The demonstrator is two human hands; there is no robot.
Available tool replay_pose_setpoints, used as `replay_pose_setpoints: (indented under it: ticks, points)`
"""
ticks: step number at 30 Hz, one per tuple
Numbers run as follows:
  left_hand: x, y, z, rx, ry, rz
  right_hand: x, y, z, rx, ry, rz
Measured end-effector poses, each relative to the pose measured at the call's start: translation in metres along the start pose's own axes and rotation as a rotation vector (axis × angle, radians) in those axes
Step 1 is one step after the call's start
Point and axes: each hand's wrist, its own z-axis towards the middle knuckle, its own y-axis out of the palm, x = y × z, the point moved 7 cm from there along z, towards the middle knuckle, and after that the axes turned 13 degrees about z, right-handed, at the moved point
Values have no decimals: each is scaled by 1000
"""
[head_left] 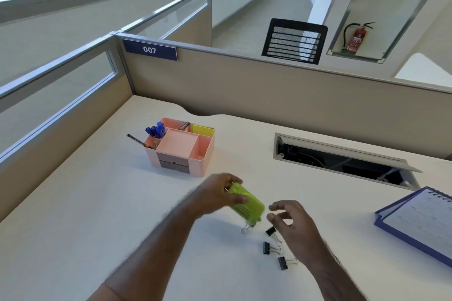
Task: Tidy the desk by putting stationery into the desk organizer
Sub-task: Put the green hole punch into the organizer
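Beige cubicle partitions [244,85], one carrying a blue plate numbered 007 [149,50], wall off a white surface [73,215] in an office lined with windows, where a black mesh chair back [294,41] and a red fire extinguisher [355,38] show beyond the divider. An open cable hatch [342,161] is cut into the surface at right, and a blue-edged desk calendar [420,222] lies near the right edge. Toward the back left stands a pink desk organizer [181,148] with grey drawers at its front; blue pens [155,131] stand in its rear left compartment, a dark pen [137,140] leans out over its left side, and yellow sticky notes [201,129] fill the rear right compartment. The wide middle tray and the right front compartment look bare.

Nearer the camera, the person's left hand [217,197] grips a lime-green stapler [245,204], fingers wrapped round its rear end, holding it tilted above the surface between the organizer and a scatter of clips. The right hand [291,220] hovers just beside the stapler's front end, fingers loosely curled and apart, grasping nothing. Below it, three black binder clips [267,248] lie near one another on the surface, and the wire loops of a fourth clip [245,229] show under the stapler's tip.
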Motion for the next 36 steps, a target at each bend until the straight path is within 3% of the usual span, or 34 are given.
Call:
replay_pose_setpoints:
  ticks: [3,8,11,18,26,36]
  points:
    - [-5,-58,5,192,-25,6,7,-27,-9,107,30,24]
    - [-1,-151,6,612,-70,259,33,-65,-34,182,118,7]
    - [4,-168,12,729,-98,296,44,-83,-51,233,178,-1]
    - [0,-151,48,678,-174,490,53,-107,-81,321,282,-7]
    - [-14,-158,66,646,-317,458,53,-122,-103,393,340,-1]
    - [-21,-124,80,523,-309,667,51,-118,-105,331,346,-11]
